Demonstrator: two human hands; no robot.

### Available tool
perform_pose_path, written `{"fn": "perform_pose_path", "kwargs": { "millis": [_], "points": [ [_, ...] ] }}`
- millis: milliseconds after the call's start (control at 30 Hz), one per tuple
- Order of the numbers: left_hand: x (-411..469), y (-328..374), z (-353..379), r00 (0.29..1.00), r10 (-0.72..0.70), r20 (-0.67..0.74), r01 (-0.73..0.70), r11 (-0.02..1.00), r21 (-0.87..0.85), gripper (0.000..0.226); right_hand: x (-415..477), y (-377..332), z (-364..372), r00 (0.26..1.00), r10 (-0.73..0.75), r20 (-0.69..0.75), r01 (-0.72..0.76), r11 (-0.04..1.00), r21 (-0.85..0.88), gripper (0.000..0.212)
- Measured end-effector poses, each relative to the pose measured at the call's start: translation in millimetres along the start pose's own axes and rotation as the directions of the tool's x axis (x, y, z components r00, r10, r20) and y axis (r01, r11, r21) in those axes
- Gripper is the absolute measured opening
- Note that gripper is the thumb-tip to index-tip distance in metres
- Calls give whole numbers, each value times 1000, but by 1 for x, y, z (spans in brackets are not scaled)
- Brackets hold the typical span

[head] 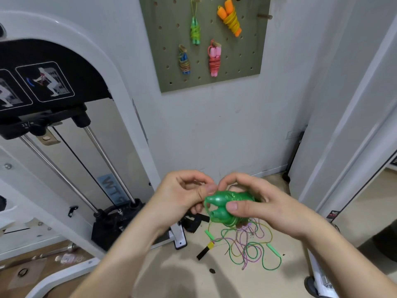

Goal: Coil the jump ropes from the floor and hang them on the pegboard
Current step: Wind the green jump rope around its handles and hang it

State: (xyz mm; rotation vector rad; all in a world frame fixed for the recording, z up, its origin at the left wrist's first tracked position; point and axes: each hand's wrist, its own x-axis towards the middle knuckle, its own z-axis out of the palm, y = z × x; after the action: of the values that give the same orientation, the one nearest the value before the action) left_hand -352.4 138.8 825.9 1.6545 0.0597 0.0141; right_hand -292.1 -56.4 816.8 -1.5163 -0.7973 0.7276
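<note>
My right hand (255, 203) grips a green jump rope bundle (221, 204), its two glittery handles side by side with the cord wound around them. My left hand (184, 196) pinches the cord's loop at the handle ends, thumb and fingers curled. Below them on the beige floor lies a tangle of loose ropes (247, 248), green, pink and yellow, with slim green handles and a black-and-yellow handle (205, 251). The olive pegboard (242, 65) on the wall carries several coiled ropes: green (195, 31), orange (229, 18), blue (184, 61), pink (214, 59).
A white cable gym machine (64, 134) with steel rods and a black weight stack fills the left side. A wooden peg (264, 16) sticks out bare at the pegboard's upper right. A white door frame (348, 125) stands right. Black straps (194, 222) lie by the machine's foot.
</note>
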Motion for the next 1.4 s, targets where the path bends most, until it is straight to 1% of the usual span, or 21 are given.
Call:
{"fn": "perform_pose_path", "kwargs": {
  "millis": [100, 200, 267, 333, 433, 500, 600, 633, 667, 733, 800, 867, 933, 1033, 1167, 1233, 1333, 1400],
  "points": [
    [-11, -13, 17, 997, 17, -70, -27, 990, -138, 11, -2, 8, 0, 999, -7, -31, 14, 973, 232, 36],
    [-19, -14, 25, 983, 43, -178, -84, 970, -230, 14, -4, 17, 3, 997, -23, -67, 47, 923, 382, 41],
    [-20, -10, 29, 964, 17, -264, -108, 937, -333, 14, -2, 22, 9, 995, -50, -92, 89, 867, 490, 43],
    [-19, -7, 33, 947, -53, -316, -107, 877, -468, 14, 2, 27, 18, 991, -55, -124, 119, 792, 598, 48],
    [-19, -5, 38, 945, -122, -303, -98, 777, -621, 14, 6, 32, 29, 984, -35, -173, 148, 696, 703, 50],
    [-20, -6, 40, 950, -124, -287, -104, 740, -665, 13, 7, 33, 33, 985, -37, -170, 152, 655, 740, 50],
    [-20, -7, 43, 943, -116, -312, -136, 721, -679, 13, 7, 36, 39, 988, -47, -148, 147, 587, 796, 46],
    [-20, -8, 44, 937, -101, -335, -159, 731, -664, 12, 8, 38, 40, 989, -52, -137, 143, 566, 812, 44],
    [-20, -7, 44, 925, -73, -372, -188, 765, -616, 11, 8, 39, 41, 991, -58, -121, 133, 547, 826, 41],
    [-20, -4, 43, 894, 21, -448, -240, 866, -438, 11, 9, 44, 44, 994, -69, -84, 107, 504, 857, 37],
    [-21, 2, 41, 879, 103, -466, -277, 906, -321, 18, 9, 48, 47, 995, -81, -54, 84, 436, 896, 39],
    [-21, 8, 39, 878, 144, -457, -309, 899, -309, 26, 11, 51, 52, 990, -139, -11, 60, 353, 934, 33],
    [-20, 11, 38, 878, 143, -456, -323, 882, -345, 28, 14, 50, 57, 984, -177, 11, 42, 297, 954, 25],
    [-22, 12, 40, 887, 118, -446, -305, 875, -375, 21, 17, 51, 60, 982, -190, 16, 39, 280, 959, 22],
    [-27, 9, 38, 895, 156, -419, -286, 919, -270, 17, 18, 52, 55, 980, -199, 6, 55, 298, 953, 28],
    [-28, 8, 34, 898, 175, -403, -296, 919, -261, 19, 17, 52, 55, 983, -184, -3, 57, 287, 956, 25],
    [-28, 8, 34, 903, 167, -395, -320, 876, -362, 19, 17, 50, 58, 985, -170, -17, 67, 291, 954, 20],
    [-27, 8, 38, 909, 113, -401, -316, 814, -487, 15, 18, 50, 59, 989, -145, -30, 74, 306, 949, 23]
  ]
}}
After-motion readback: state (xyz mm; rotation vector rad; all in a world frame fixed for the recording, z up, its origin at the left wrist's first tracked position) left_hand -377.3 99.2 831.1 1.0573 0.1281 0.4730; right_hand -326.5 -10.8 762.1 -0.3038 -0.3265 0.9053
